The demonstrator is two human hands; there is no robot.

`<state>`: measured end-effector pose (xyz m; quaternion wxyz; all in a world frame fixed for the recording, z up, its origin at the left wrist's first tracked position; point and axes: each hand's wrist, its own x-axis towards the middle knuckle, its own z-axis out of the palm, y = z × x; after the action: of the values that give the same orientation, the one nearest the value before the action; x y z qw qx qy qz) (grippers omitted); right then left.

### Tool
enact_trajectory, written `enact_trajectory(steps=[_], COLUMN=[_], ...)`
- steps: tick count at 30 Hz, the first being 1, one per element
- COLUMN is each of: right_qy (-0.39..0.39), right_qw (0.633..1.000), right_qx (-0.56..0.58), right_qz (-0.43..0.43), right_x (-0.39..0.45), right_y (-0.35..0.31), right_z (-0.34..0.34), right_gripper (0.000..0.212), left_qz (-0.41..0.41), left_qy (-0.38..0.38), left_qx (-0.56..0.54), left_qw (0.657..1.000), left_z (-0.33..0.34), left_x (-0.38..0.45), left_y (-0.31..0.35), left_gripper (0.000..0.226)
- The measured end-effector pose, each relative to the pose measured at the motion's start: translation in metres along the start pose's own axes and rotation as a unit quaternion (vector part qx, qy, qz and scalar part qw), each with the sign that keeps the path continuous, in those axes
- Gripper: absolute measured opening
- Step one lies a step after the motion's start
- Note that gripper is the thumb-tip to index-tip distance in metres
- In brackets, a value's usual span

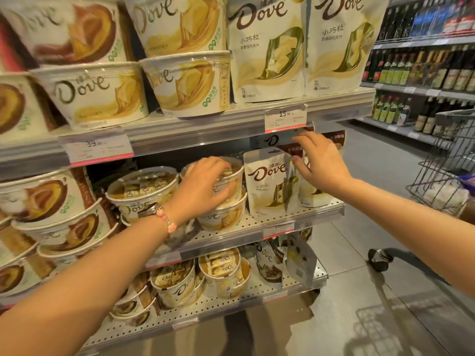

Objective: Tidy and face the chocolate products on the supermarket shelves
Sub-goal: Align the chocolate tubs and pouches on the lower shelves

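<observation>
A Dove tub (pixel 226 181) is gripped by the left hand (pixel 205 183), pouches (pixel 303 181) are pinched by the right hand (pixel 318 160); lower shelves remain untidied.

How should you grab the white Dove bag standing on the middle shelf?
Pinch the white Dove bag by its flat top edge, coming from the front and above. It stands upright and thin, tubs crowd its left, and the right hand is busy at the bags on its right.
</observation>
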<state>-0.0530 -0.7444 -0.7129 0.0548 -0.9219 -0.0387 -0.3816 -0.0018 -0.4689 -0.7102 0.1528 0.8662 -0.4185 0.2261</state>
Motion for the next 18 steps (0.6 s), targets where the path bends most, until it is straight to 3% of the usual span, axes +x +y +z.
enact_trajectory(steps=[6,10,14,18], right_qy=[-0.011,-0.098,-0.209,-0.306], right_qw=[0.997,0.984,0.954,0.923], right_qx=[0.077,0.130,0.201,0.215], right_qz=[-0.028,-0.074,-0.071,-0.086], right_x=[-0.038,-0.066,-0.090,-0.119], right_y=[-0.059,-0.094,-0.123,-0.142], right_z=[-0.004,0.009,0.044,0.083], right_gripper=[0.027,0.013,0.012,0.016], left_qz=[-0.033,-0.056,-0.145,-0.189], left_qy=[0.010,-0.015,-0.028,-0.112], left_qx=[0.014,-0.004,-0.074,-0.135], left_qw=[0.999,0.998,0.986,0.966], left_z=[-0.041,-0.053,-0.037,-0.002], left_x=[-0.070,-0.129,-0.171,-0.198], left_y=[-0.021,-0.039,-0.051,-0.052], left_gripper=[0.033,0.025,0.020,0.018])
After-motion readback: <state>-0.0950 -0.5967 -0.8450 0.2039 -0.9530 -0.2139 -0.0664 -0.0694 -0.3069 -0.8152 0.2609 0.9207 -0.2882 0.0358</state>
